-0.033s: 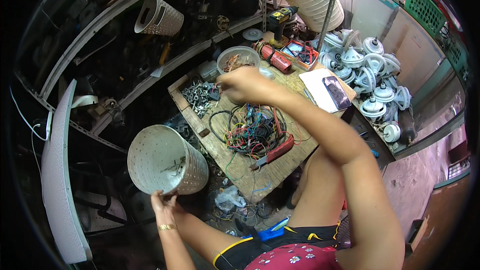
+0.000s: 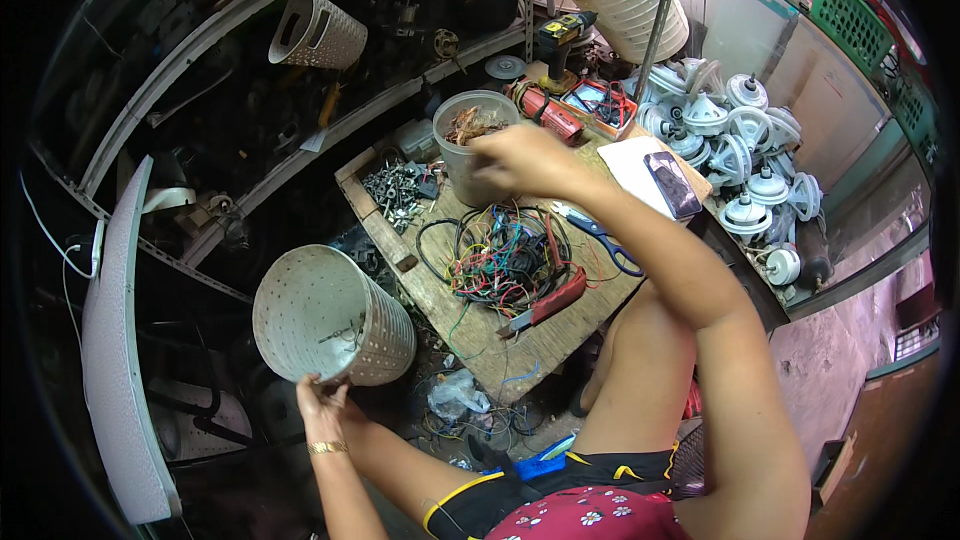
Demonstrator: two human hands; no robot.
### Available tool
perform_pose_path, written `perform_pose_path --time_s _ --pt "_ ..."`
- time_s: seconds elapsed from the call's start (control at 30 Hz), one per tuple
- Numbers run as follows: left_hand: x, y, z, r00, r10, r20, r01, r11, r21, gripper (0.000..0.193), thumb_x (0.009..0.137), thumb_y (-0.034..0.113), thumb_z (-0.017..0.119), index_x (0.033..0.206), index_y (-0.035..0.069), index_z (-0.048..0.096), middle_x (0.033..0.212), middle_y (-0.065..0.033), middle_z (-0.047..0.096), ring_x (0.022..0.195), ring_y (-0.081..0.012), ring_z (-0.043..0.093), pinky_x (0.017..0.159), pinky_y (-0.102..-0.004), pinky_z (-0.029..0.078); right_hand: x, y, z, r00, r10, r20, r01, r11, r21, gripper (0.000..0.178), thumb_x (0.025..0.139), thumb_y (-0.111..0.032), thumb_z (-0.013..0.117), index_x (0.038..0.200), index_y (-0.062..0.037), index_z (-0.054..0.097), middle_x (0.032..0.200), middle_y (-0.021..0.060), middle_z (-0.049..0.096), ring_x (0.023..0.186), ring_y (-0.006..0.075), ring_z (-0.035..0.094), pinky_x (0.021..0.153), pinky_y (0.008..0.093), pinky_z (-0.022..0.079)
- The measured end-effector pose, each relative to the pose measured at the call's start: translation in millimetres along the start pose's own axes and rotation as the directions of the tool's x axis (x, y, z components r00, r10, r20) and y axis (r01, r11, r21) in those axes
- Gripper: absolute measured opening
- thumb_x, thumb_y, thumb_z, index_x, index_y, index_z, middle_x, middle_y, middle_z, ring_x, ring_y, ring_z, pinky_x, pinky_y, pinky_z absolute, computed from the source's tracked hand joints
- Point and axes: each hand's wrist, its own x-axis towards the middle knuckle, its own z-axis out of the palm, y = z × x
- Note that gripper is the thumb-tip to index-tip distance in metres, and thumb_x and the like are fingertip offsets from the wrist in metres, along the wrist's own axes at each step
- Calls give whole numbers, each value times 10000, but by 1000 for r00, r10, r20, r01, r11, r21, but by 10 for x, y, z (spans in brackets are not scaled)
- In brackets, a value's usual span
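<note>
My left hand [image 2: 320, 408] is closed on the near rim of a white perforated bin [image 2: 385, 342], which is tilted with its mouth toward me. A few dark scraps lie inside it. Over the wooden table [image 2: 495, 365], my right hand [image 2: 522, 162] has its fingers curled down beside a clear plastic tub [image 2: 462, 168] of coppery strands. Slight blur hides what the fingers hold, if anything. Just below that hand lies a tangle of coloured wires [image 2: 505, 265], with a red-handled tool [image 2: 560, 298] on its near side. Scissors [image 2: 603, 238] with dark blue handles rest partly under my right forearm.
Metal screws and small parts [image 2: 392, 192] are heaped at the table's left edge. Behind are a red power tool [image 2: 548, 115] and a yellow-black drill [image 2: 560, 40]. A phone [image 2: 673, 185] lies on paper at right, near stacked white pulley-like parts [image 2: 745, 155]. A plastic bag [image 2: 458, 396] is on the floor.
My right hand has moved right and slightly toward me, uncovering more of the tub's side. The scissors now show beside my forearm. My left hand and the bin have barely shifted.
</note>
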Motion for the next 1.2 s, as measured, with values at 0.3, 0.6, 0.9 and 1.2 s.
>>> perform_pose_path --time_s 0.3,0.6,0.9,1.2 --pt "-225 -211 21 963 128 236 -154 983 95 805 807 473 630 1362 -7 299 1402 -169 316 1328 -291 260 1079 -478 250 -2000 1717 -460 645 577 -501 -686 726 -47 406 723 -176 702 1061 -8 551 1017 208 616 950 348 593 809 404 463" --pt "-739 -639 -517 886 448 119 -446 756 479 591 848 238 619 1357 135 337 1335 -88 364 1086 -282 494 785 -398 498 -2423 2223 -135 342 890 -303 -940 323 -112 1064 612 -497 760 1415 -47 226 1351 222 402 1252 402 358 1011 535 292" --pt "-1812 -1100 -1049 681 597 424 -439 -130 889 317 699 -28 618 1009 11 567 1041 -148 483 922 -278 536 761 -344 472 -2212 2355 -25 382 861 -336 -923 340 -178 961 614 -359 720 1408 -94 247 1276 196 477 1176 382 433 967 509 345" --pt "-2048 -1647 -1186 702 410 583 -479 -333 812 337 682 161 738 982 70 617 981 -131 524 914 -308 523 810 -402 430 -2013 2144 15 539 757 -369 -841 458 -290 1007 635 -430 773 1427 -118 236 1305 202 456 1211 408 374 917 564 354"
